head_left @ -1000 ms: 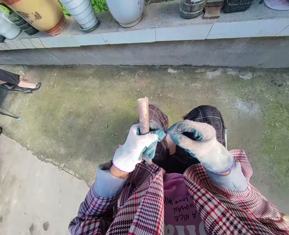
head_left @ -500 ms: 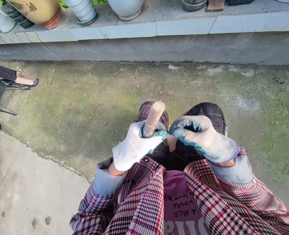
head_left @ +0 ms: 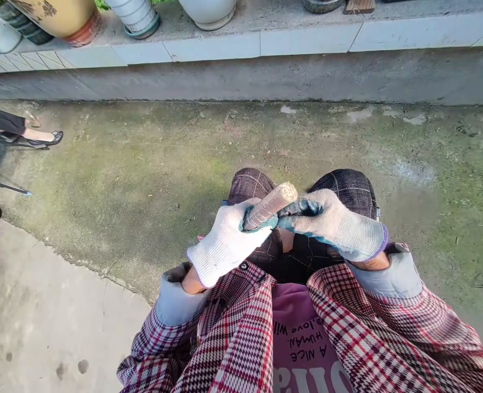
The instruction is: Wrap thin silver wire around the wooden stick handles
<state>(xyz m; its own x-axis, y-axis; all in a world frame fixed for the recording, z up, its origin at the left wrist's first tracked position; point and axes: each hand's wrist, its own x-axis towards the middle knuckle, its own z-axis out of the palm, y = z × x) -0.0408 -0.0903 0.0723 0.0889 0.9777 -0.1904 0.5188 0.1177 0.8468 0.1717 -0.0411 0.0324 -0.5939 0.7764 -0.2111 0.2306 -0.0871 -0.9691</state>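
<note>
My left hand (head_left: 228, 237), in a white knit glove with blue-green coating, is wrapped round a pale wooden stick (head_left: 272, 204). The stick tilts up to the right and has a rough, light-coloured end. Thin wire (head_left: 254, 219) is wound round its lower part, beside my left thumb. My right hand (head_left: 327, 221), gloved alike, is closed with its fingertips pinched against the left fingers, just below the stick. Whatever lies in that pinch is hidden. Both hands are above my knees.
A low tiled ledge (head_left: 298, 41) runs across the far side, with several flower pots (head_left: 138, 16) on it. At the left another person's leg and black shoe (head_left: 51, 139) show. Mossy concrete ground (head_left: 163, 147) lies around my seat.
The stick has tilted over to the right in my left hand, its end lower and nearer my right hand. My right hand has shifted slightly left, up against the left fingers.
</note>
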